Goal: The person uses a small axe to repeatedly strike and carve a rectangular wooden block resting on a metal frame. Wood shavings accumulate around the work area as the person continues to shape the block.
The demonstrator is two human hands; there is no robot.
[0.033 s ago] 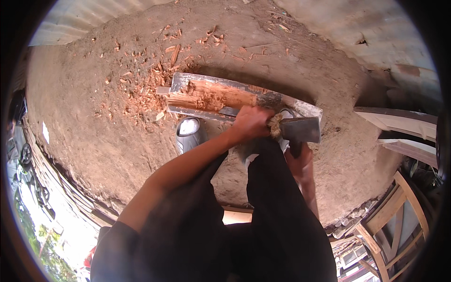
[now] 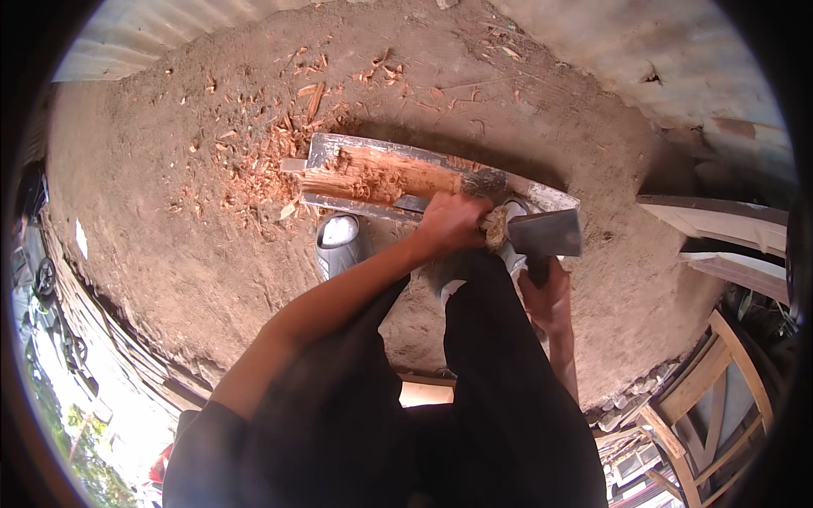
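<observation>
one chisel [image 2: 412, 203] gripped in left hand [image 2: 457, 222] at near edge of beam [image 2: 394, 173]; broad-headed tool [image 2: 549, 234] gripped in right hand [image 2: 549, 296] near beam's right end; wood chips [image 2: 261, 173] around left end.

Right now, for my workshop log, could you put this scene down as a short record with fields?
Left hand: closed around a chisel-like tool
Right hand: grips a broad-bladed tool by its dark handle
Blade: beside the chisel-like tool's frayed end; contact unclear
Workpiece: wooden piece, gouged along its left part
Debris: wood chips, thickest around the wooden piece's left end
Footwear: grey shoes
</observation>
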